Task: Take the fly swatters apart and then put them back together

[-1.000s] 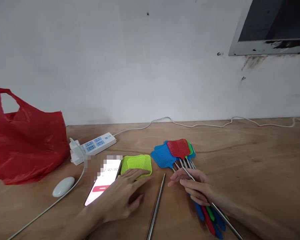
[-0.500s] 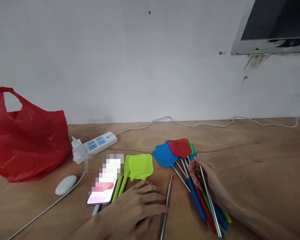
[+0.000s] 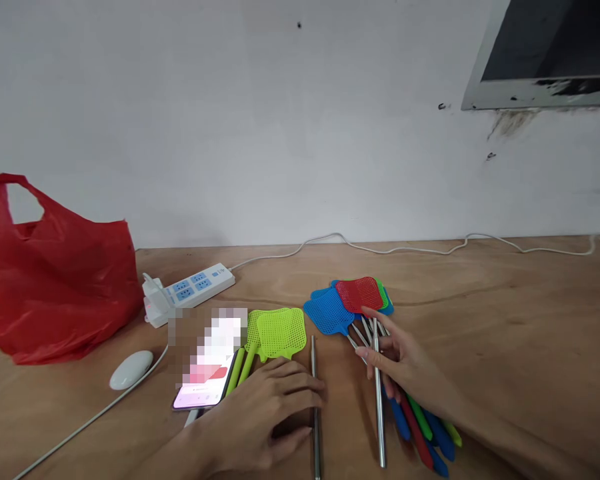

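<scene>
My right hand (image 3: 397, 353) holds a slim metal rod (image 3: 379, 413) between thumb and fingers, its lower end pointing toward me. Under that hand lies a pile of fly swatters with blue (image 3: 330, 312), red (image 3: 356, 295) and green mesh heads, metal shafts and coloured handles; the hand covers part of the shafts. My left hand (image 3: 275, 407) has its fingers curled over a second metal rod (image 3: 314, 360), with the thumb close to its left side. Yellow-green fly swatters (image 3: 281, 331) lie just beyond the left hand, partly covered by it.
A lit phone (image 3: 207, 380), partly blurred, lies left of the yellow-green swatters. Behind it are a white power strip (image 3: 210, 285) with a plug and a white mouse-shaped object (image 3: 131, 370). A red plastic bag (image 3: 60, 280) stands far left. A white cable (image 3: 400, 249) runs along the wall.
My right hand has moved left with its rod, off the handles of the swatter pile. The rod under my left hand has shifted left and now lies straighter.
</scene>
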